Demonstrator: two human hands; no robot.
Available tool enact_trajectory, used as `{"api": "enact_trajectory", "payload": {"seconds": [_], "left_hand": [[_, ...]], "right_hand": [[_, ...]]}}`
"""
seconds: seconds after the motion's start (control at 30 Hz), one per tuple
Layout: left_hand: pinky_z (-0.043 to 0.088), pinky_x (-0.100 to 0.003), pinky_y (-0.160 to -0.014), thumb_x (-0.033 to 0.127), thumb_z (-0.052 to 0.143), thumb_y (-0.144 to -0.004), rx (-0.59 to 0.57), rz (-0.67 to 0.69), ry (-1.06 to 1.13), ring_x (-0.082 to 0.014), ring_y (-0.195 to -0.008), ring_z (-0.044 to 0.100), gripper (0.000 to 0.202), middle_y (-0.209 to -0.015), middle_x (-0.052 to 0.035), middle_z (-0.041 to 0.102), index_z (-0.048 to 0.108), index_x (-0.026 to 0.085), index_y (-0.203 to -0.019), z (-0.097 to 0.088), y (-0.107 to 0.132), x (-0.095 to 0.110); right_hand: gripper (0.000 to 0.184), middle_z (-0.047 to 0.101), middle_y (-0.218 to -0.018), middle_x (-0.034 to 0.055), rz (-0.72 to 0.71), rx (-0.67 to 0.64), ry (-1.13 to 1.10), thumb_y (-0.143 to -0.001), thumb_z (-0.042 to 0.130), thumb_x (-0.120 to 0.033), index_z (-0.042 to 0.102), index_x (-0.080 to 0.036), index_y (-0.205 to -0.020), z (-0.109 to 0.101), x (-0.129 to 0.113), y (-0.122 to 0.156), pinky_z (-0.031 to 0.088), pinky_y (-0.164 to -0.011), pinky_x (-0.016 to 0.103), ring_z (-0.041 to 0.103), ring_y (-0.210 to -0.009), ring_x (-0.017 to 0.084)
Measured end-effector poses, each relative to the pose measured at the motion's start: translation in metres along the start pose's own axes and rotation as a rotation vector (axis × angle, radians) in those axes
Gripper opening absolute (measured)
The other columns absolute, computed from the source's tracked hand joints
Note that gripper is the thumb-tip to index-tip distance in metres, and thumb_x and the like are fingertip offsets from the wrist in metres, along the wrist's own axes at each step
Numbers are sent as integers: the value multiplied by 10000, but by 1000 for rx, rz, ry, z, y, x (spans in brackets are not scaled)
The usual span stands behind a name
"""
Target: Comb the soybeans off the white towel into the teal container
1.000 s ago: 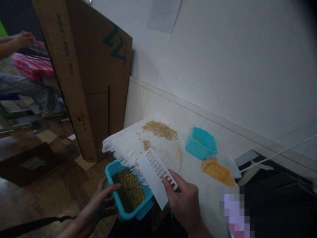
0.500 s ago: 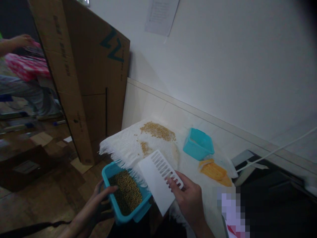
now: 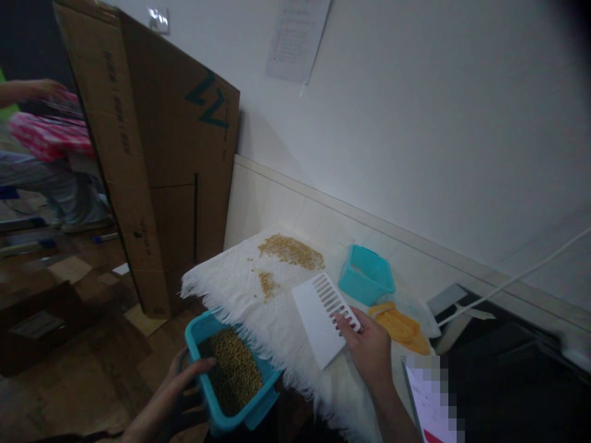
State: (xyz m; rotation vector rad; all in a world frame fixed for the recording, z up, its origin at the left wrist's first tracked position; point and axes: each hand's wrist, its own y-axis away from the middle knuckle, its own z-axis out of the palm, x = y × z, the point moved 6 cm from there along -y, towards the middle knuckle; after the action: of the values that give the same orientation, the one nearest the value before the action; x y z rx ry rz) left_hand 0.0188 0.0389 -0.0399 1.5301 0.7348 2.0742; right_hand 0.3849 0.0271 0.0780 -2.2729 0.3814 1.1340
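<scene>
My left hand grips the near left side of a blue plastic bin, thumb over the rim. Inside the bin lie soybeans along with smaller dark green beans. Between the thumb and fingers of my right hand is a white plastic scraper with a row of slots, held above the cloth. A fringed white cloth covers the table, and the bin sits at its front edge, below the fringe. Spread on the cloth are a pile of soybeans and a smaller heap.
A second blue bin stands on the cloth near the wall, beside a yellow cloth-like item. On the left rises a tall cardboard box. Behind it is another person's arm. Dark bags lie at right.
My right hand has moved the scraper right, away from the bin and over the cloth. My left hand still holds the bin. The view has tilted up slightly.
</scene>
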Motion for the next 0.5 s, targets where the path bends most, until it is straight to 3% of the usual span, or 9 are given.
{"api": "enact_trajectory", "payload": {"seconds": [0.2, 0.5], "left_hand": [[640, -417, -673, 540, 882, -773, -5, 9, -14, -314, -785, 798, 887, -1041, -80, 744, 441, 359, -1522, 0, -1, -2], [649, -451, -683, 513, 860, -798, 16, 9, 21, -323, -773, 799, 896, -1011, -76, 751, 410, 398, -1564, -1, -4, -6]], "right_hand": [[423, 835, -796, 71, -37, -92, -50, -929, 688, -549, 864, -180, -1035, 24, -17, 13, 596, -614, 301, 767, -652, 249], [488, 831, -754, 88, -63, -3, 67, -877, 669, -589, 858, -154, -993, 1, -6, -27, 579, -611, 324, 778, -651, 278]]}}
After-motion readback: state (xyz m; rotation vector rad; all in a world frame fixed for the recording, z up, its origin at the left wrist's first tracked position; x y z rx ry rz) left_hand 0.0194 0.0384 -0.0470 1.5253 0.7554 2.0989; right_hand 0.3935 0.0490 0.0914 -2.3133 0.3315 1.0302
